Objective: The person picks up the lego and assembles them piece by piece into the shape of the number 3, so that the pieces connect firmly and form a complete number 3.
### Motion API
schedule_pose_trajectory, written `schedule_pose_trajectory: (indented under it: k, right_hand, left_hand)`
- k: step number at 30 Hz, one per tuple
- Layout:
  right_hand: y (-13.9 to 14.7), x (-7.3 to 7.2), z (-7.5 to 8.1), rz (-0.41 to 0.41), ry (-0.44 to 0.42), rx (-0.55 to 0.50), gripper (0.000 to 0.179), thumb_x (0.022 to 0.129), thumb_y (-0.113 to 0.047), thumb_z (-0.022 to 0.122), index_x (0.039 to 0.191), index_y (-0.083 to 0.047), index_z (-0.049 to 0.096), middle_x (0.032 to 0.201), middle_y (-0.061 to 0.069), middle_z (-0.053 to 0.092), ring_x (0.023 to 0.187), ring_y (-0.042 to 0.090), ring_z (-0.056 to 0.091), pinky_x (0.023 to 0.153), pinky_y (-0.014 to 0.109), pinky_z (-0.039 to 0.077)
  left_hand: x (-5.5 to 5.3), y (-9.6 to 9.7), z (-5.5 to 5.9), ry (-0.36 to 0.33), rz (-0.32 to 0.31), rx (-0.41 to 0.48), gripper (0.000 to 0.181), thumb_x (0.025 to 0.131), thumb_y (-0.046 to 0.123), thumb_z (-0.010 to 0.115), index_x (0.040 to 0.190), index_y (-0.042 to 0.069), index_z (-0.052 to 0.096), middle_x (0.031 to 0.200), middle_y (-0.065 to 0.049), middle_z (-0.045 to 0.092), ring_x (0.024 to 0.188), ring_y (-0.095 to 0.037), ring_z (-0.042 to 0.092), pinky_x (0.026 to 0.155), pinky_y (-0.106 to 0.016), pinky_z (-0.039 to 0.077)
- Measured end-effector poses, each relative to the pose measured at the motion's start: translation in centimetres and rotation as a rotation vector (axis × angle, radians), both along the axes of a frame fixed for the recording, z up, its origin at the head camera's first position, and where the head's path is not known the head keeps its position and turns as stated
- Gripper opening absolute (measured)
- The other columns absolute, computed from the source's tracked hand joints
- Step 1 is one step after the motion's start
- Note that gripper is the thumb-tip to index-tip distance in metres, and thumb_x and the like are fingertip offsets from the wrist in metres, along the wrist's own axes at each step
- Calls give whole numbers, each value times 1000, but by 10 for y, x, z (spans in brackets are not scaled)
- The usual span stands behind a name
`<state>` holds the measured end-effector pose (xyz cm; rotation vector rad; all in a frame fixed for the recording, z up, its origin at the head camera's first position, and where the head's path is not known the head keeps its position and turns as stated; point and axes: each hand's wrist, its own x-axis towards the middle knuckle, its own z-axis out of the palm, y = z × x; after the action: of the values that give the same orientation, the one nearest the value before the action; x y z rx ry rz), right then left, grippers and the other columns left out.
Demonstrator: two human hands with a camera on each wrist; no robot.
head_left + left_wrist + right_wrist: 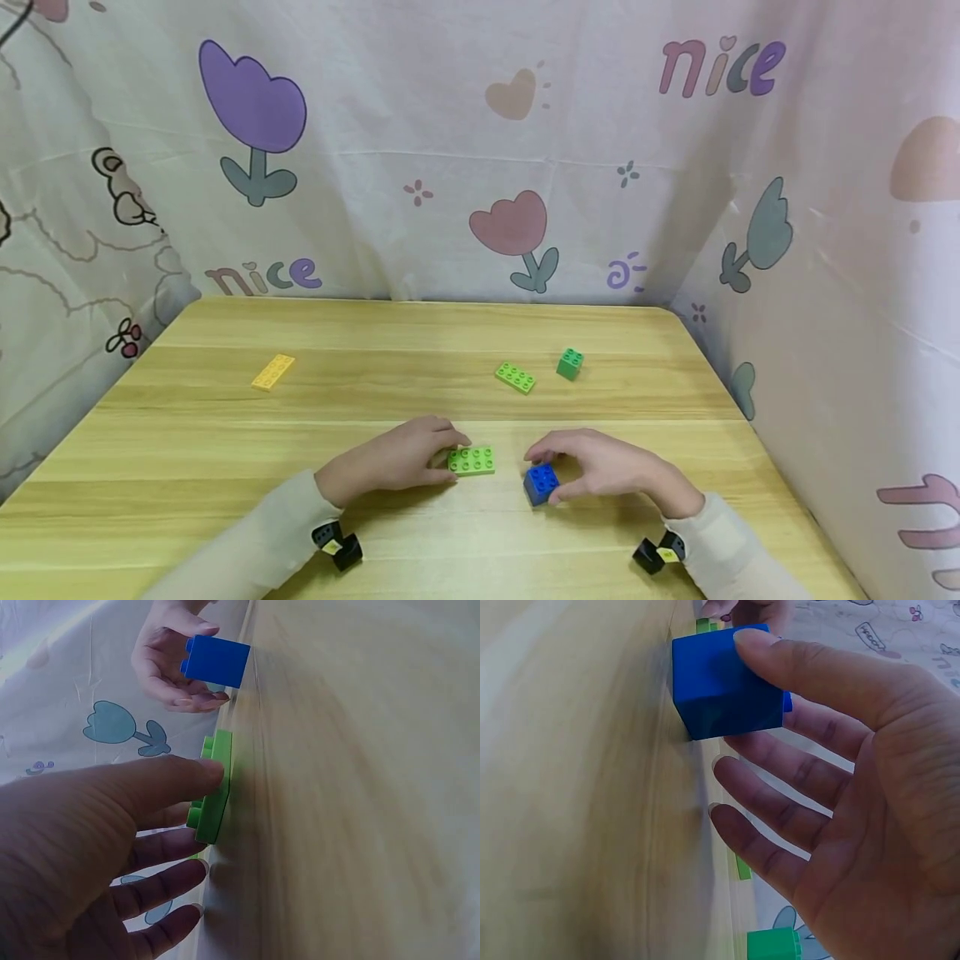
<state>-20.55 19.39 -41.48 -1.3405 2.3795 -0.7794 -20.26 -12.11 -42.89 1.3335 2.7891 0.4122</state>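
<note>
My left hand pinches a flat light green building brick by its left end, thumb on the near side and fingers on the far side. In the left wrist view, the thumb lies against that green brick, whose studs point up. Across from it, my right hand holds a square blue brick between thumb and fingers. The right wrist view has the thumb pressed on a face of the blue brick, while the index finger is partly hidden behind it. A short gap separates the two bricks.
Farther back on the wooden table lie a second light green flat brick and a small dark green brick. A yellow flat brick is at the back left. Patterned cloth hangs behind the table and along its sides.
</note>
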Motion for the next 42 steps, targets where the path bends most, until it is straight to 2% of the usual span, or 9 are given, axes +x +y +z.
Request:
schedule_pose_trajectory:
  k: [12, 32, 42]
  right_hand:
    - [-3, 2, 2, 20, 7, 34, 37, 80, -29, 66, 115, -24, 53, 108, -17, 53, 95, 1, 51, 84, 28, 44]
    - [-6, 0, 4, 13, 6, 16, 37, 82, -28, 64, 117, -19, 54, 110, -16, 54, 96, 1, 52, 84, 28, 44]
    - [-7, 0, 15, -70, 52, 3, 36, 82, -31, 63, 117, -26, 52, 109, -18, 54, 97, 2, 52, 84, 30, 45]
  left_hand:
    - [-1, -1, -2, 19, -10, -11, 45, 82, 41, 60, 118, 14, 56, 105, 6, 53, 95, -7, 49, 85, -27, 42]
    - [-6, 0, -7, 23, 10, 4, 43, 84, 39, 59, 118, 14, 57, 103, 6, 51, 89, -5, 46, 81, -26, 43]
    - [-7, 2, -5, 21, 20, 3, 42, 84, 38, 58, 119, 14, 57, 103, 5, 52, 90, -6, 47, 82, -27, 42]
